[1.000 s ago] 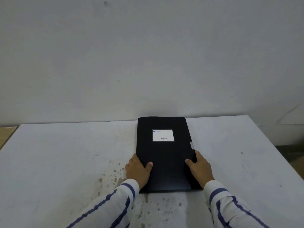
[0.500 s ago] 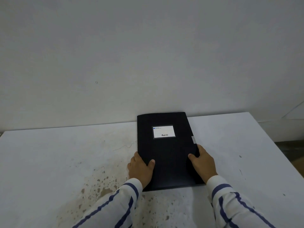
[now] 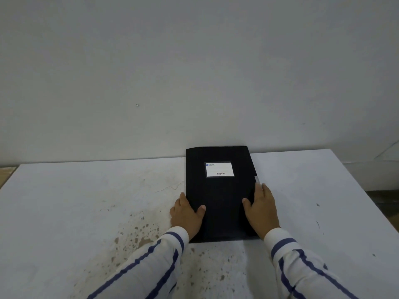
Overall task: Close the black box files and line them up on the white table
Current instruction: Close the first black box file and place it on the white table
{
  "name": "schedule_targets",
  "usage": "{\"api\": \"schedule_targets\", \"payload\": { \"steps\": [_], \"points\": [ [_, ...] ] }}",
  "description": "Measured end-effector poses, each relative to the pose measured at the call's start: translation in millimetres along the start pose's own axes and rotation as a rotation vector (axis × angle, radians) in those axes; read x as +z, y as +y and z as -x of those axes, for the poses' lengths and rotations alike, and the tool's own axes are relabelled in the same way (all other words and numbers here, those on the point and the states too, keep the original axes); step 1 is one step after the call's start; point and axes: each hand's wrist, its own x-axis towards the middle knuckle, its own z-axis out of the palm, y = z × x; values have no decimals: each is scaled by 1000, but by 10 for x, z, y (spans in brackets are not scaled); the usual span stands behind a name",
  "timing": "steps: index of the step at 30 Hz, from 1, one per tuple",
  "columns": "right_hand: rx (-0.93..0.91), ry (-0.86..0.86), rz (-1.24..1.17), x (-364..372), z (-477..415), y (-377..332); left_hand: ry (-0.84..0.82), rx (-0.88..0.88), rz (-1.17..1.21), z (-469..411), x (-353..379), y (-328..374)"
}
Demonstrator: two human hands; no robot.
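One black box file (image 3: 220,190) lies flat and closed on the white table (image 3: 86,201), its far end against the wall. A white label (image 3: 219,169) sits on its lid. My left hand (image 3: 187,214) grips the file's left edge, thumb on top of the lid. My right hand (image 3: 261,210) grips the right edge near a small grey closure tab (image 3: 257,180), thumb also on the lid. Both sleeves are white with blue stripes.
A plain white wall (image 3: 194,72) rises right behind the table. Brown stains (image 3: 138,231) speckle the tabletop left of and below the file. The table's right edge (image 3: 367,195) drops to a dark floor.
The file has slid a little farther toward the wall with both hands on its sides. The camera has shifted, so the table sits lower in view.
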Motion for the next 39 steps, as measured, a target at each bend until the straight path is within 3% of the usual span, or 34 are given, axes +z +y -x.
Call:
{"api": "schedule_targets", "payload": {
  "steps": [11, 39],
  "points": [
    [-319, -256, 165, 513, 710, -874, 55, 129, -219, 259, -590, -623],
    [-755, -301, 114, 2297, 3947, -4255, 455, -7, -159, 1720, -3930, -4191]
  ]
}}
